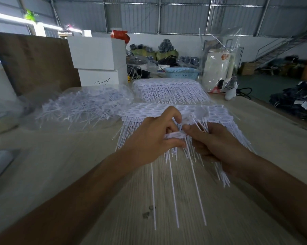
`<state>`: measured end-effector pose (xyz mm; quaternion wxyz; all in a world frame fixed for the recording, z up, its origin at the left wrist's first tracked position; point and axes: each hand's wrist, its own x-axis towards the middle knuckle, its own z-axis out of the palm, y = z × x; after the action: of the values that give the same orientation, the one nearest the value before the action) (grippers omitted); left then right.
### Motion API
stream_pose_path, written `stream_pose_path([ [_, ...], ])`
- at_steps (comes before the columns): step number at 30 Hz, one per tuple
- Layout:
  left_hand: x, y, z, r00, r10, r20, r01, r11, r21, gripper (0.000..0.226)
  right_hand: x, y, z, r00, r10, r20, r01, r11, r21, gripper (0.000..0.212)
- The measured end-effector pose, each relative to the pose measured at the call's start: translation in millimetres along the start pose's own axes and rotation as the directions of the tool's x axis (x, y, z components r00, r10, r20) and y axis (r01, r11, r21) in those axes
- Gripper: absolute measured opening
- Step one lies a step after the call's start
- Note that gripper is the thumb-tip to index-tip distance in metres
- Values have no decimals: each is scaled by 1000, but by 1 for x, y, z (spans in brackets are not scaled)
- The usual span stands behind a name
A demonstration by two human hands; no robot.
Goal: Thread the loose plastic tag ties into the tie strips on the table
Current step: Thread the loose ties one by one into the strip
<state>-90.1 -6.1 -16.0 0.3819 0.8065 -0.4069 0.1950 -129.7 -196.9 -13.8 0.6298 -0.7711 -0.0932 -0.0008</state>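
Threading is partly done: two stacks of strips [168, 89] lie filled on the bench [193, 200]. Left hand [149, 138] pinches a tag tie [173, 135]; right hand [214, 144] holds the tails. Loose ties [85, 106] remain heaped, by my judgement much work.

Two bare forearms, no sleeves in view, left hand [149, 137], right hand [214, 144], no rings or watch seen

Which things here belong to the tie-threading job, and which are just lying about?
Job: left hand, right hand, tie strips, loose ties.
Lying about: blue basket, white boxes, brown board.
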Motion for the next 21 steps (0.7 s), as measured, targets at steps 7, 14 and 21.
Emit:
stream_pose_path([
  [7,0,-2,-5,1000,7,22,-6,1000,-20,27,3,0,-2,998,50,-24,-49,998,28,35],
  [14,-3,-14,-14,996,-89,27,82,979,184,34,7,2,-7,979,67,-194,-62,998,31,33],
  [21,-3,-14,-14,999,39,-36,-30,975,222,22,4,0,-6,988,-103,-115,88,988,-123,52],
])
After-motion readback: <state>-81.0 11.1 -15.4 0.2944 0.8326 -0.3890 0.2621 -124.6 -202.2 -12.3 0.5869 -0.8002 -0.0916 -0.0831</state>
